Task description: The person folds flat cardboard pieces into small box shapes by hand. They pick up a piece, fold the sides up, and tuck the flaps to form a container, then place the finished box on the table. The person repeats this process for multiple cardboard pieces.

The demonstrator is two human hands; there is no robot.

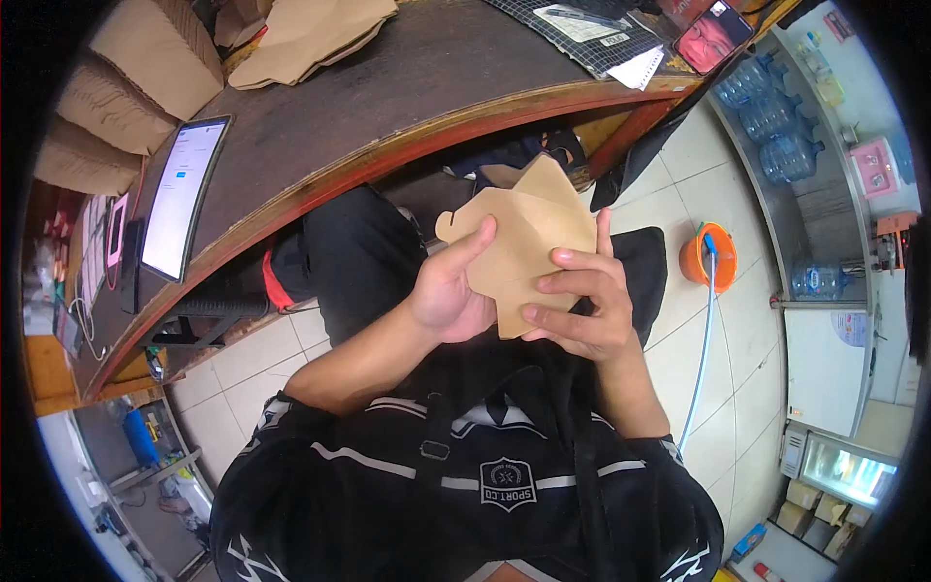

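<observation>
Both of my hands hold a tan folded cardboard piece [524, 233], with creased panels and a notched tab at its left, over my dark-clad lap. My left hand [451, 291] grips it from the left, thumb pressed on its face. My right hand [587, 306] grips its right side, fingers bent over the front and the index finger raised along the edge. The underside of the piece is hidden.
The desk [320, 126] ahead carries flat cardboard stacks [131, 92], a tablet [179, 194], a cutting mat [553, 44] and a phone [711, 39]. An orange bucket [693, 262] with a blue-handled stick stands right. Shelves hold water bottles [786, 155].
</observation>
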